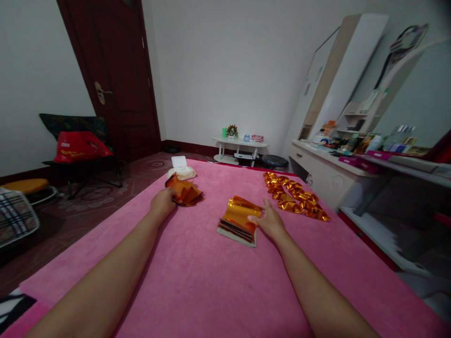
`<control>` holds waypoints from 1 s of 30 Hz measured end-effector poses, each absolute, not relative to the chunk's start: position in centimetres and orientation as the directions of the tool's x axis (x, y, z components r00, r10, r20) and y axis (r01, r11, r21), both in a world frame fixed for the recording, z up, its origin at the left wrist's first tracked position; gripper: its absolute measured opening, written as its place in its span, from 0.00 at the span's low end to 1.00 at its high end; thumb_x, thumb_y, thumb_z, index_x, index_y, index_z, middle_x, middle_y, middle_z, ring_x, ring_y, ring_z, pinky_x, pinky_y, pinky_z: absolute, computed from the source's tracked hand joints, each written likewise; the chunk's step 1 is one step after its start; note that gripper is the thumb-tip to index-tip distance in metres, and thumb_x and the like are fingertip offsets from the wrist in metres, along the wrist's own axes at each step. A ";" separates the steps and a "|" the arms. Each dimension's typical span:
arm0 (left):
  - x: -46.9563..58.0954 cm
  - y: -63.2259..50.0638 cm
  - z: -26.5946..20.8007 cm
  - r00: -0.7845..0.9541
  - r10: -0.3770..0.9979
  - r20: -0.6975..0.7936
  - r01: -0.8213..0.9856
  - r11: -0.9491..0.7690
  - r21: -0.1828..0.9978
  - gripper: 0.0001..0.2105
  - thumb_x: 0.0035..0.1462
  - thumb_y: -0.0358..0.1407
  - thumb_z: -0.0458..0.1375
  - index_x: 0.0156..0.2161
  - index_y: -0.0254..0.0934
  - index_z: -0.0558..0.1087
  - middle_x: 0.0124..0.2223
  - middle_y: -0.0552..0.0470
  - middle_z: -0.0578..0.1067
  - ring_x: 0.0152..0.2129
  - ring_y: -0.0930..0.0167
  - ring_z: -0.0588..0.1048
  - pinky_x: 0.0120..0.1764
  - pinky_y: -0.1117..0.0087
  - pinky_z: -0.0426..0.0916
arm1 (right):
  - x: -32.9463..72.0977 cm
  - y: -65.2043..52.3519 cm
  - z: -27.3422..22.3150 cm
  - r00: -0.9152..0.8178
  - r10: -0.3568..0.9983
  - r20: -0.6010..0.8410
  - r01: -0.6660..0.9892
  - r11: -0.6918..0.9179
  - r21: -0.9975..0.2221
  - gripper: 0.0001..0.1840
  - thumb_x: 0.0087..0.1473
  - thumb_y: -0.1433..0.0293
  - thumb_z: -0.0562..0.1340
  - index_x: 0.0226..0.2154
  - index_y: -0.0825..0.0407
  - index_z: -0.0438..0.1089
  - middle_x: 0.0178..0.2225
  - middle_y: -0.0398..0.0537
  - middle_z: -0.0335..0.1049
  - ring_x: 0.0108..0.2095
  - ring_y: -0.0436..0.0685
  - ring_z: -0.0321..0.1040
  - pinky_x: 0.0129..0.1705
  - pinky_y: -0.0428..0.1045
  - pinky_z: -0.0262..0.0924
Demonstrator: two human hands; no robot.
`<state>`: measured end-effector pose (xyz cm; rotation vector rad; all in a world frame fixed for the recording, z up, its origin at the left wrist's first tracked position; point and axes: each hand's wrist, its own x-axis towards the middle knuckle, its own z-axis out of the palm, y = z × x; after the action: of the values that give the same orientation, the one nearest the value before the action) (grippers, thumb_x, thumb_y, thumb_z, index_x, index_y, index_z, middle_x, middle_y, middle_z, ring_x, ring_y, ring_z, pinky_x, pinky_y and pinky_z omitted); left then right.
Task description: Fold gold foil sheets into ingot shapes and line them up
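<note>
**One head view across the pink cloth** [218,281]

The camera sits on the person's head at the cloth's near side, facing forward and down toward its far edge; the forearms [116,267] rise from the frame's lower part, large and close; the left hand [163,202] and right hand [270,220] lie at middle range; the wide view reaches a door [120,84] beyond the left edge, a wall [225,61] ahead and a dresser [327,172] past the right edge.
</note>
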<state>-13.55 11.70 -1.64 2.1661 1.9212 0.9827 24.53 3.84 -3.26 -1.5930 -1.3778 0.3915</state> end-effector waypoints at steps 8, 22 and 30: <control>-14.8 11.5 -0.8 0.036 0.902 0.430 0.921 -0.196 0.336 0.20 0.39 0.23 0.52 0.37 0.39 0.80 0.39 0.47 0.79 0.39 0.61 0.73 0.44 0.66 0.64 | 23.5 3.5 -2.9 0.275 0.941 0.196 0.423 0.065 -0.904 0.14 0.28 0.70 0.71 0.25 0.49 0.73 0.20 0.39 0.72 0.23 0.54 0.68 0.25 0.46 0.58; -5.5 7.3 3.6 0.071 0.940 0.335 0.137 -0.342 0.930 0.22 0.58 0.45 0.51 0.52 0.35 0.70 0.45 0.42 0.76 0.38 0.63 0.76 0.41 0.65 0.69 | 22.6 3.4 -1.9 0.272 0.956 0.111 -0.058 0.132 -0.990 0.23 0.35 0.62 0.70 0.36 0.56 0.74 0.31 0.48 0.77 0.31 0.58 0.72 0.35 0.52 0.66; -0.4 2.8 5.4 0.596 0.800 -0.067 0.006 0.079 0.997 0.12 0.44 0.37 0.66 0.35 0.33 0.79 0.34 0.47 0.80 0.27 0.67 0.77 0.32 0.72 0.70 | 22.1 2.5 -0.9 0.171 0.975 0.143 -0.188 0.175 -0.967 0.22 0.34 0.67 0.72 0.36 0.54 0.75 0.35 0.48 0.77 0.36 0.58 0.72 0.43 0.53 0.65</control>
<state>-0.42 2.76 5.36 1.3760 0.7524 0.6872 22.08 2.55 -0.93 -1.0158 -1.0207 1.0689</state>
